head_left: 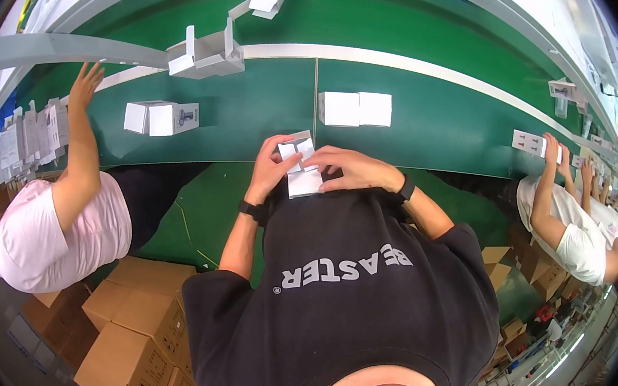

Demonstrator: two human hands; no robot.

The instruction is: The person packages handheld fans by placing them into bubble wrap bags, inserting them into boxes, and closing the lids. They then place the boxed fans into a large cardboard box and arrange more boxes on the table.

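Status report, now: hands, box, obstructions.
Left hand gripping white box. Right hand on its open flaps. Another carton ahead on bench, clear of both hands.

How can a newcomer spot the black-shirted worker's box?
Find the green bench, then its near edge before the black shirt. Unlike the white boxes resting on the bench, this open white box has the left hand and right hand on it.
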